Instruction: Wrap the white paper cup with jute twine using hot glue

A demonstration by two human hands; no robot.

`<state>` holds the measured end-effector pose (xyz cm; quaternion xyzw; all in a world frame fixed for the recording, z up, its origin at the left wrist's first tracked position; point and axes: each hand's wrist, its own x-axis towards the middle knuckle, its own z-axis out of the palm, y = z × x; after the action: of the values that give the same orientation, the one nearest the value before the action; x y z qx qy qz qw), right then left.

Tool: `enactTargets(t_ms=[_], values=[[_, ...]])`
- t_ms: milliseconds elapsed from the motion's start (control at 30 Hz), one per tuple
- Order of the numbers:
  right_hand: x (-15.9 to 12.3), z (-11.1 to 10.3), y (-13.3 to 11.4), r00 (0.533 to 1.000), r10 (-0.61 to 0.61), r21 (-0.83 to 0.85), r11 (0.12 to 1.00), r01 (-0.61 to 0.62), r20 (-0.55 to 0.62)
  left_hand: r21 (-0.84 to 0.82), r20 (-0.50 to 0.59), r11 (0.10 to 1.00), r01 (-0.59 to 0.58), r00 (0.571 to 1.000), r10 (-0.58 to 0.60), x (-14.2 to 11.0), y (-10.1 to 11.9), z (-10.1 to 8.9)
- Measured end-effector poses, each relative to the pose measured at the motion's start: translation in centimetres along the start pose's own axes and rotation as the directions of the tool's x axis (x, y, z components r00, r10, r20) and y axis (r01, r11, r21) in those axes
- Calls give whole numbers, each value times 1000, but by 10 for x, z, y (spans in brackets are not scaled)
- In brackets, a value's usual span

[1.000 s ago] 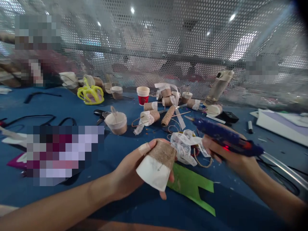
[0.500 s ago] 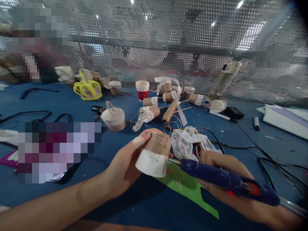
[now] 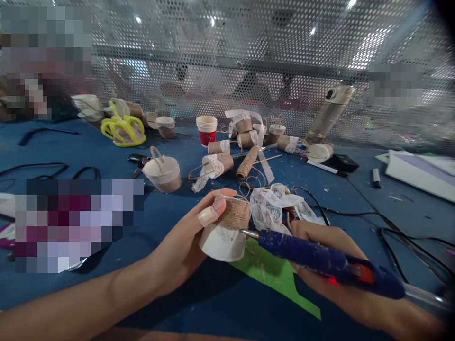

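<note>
My left hand [image 3: 188, 237] is closed round a white paper cup [image 3: 222, 244], held upside down and wrapped with brown twine [image 3: 234, 213] over its upper half. A bandage [image 3: 208, 217] is on the thumb. In my right hand [image 3: 330, 237] is a blue hot glue gun [image 3: 302, 251], a clear glue stick at its back end and a red light glowing below. Its metal tip is at the lower edge of the twine, at the cup's right side; whether it touches cannot be told. White lace [image 3: 270, 208] lies just behind, and a green fabric piece [image 3: 273, 274] lies below the cup.
Several twine-wrapped cups with lace and handles, such as a small basket [image 3: 165, 175], stand further back. A red cup stack [image 3: 206, 130], a twine roll [image 3: 248, 162], a yellow pipe-cleaner basket [image 3: 124, 130] and a bottle [image 3: 329, 113] are there too. Black cables [image 3: 355, 219] run at the right.
My right hand has brought the glue gun down and leftward to the cup, its tip now at the twine's edge. My left hand has tilted the cup more upright.
</note>
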<state>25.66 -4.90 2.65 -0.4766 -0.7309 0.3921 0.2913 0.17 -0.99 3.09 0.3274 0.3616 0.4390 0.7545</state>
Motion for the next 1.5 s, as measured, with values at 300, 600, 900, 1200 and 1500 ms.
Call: enactTargets(t_ms=[300,600,900,1200,1500], values=[[-3,5,-1,995,-77,-24,997,75,-59,24,-5,999,-39,999,39,-5,1,7],[-4,4,0,988,-147,-170,976,138,-45,51,-63,998,-41,997,44,-4,0,4],[-5,3,2,992,-120,-128,985,113,-44,59,-72,997,-52,996,56,-4,0,3],[-4,4,5,983,-168,-111,981,159,-74,58,-80,997,-46,996,50,-6,1,6],[-4,6,3,974,-204,-137,972,191,-95,43,-63,997,-60,996,63,-5,-2,5]])
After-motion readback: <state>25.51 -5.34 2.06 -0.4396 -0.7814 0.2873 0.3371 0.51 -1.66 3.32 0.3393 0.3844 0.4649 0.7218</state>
